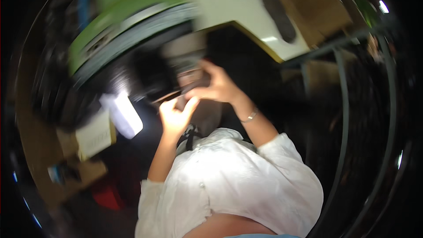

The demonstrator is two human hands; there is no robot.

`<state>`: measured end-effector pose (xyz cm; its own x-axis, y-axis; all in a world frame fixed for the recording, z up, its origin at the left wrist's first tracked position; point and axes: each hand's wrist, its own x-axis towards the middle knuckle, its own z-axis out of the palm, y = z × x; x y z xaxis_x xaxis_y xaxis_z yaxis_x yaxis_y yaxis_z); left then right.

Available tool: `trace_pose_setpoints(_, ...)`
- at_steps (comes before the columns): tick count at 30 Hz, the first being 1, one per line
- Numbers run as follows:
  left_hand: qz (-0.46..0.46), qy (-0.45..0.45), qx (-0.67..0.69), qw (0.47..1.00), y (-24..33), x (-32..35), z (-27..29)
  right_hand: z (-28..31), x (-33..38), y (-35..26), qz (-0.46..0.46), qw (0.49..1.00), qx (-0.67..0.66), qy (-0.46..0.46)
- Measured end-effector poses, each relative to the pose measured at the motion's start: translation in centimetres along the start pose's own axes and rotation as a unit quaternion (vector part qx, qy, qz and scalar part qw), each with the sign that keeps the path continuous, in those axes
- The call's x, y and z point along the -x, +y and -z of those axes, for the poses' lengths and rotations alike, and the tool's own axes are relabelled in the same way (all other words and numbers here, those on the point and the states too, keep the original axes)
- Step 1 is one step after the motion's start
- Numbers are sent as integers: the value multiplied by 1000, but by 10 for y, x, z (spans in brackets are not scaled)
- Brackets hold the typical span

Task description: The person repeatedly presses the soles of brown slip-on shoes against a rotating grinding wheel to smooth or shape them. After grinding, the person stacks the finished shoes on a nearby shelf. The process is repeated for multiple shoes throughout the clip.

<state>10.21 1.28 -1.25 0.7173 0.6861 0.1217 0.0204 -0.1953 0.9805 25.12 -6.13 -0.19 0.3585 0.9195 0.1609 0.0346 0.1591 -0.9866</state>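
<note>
In front of my body, my left hand (175,113) is closed, with its thumb up against a dark, curved piece (199,83). My right hand (216,83) grips the same piece from the other side, its thumb and fingers bent round it. Motion blur hides what kind of thing it is. A thin pale-edged strip (167,97) runs out beside the left fingers. Just beyond the hands stands a green machine (128,17) with a grey lower edge, smeared by movement. A dark, sole-shaped piece (278,15) lies on a white tabletop (229,0).
Grey metal rails (343,101) rise at the right, beside brown cardboard (308,4). To the left are a brightly lit white object (125,114), a pale yellowish box (94,135) and a red object (107,194) lower down. The tabletop has a yellow edge.
</note>
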Motion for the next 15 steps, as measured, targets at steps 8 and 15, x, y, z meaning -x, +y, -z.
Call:
trace_pose_setpoints(8, 57, 70, 177, 980, -2, 15, 1, 5, 106, 89, -277, 937, 33, -212)
trace_pose_setpoints(15, 50, 31, 99, 993, -22, 35, 20, 82, 141, 62, -290, 955, -45, -27)
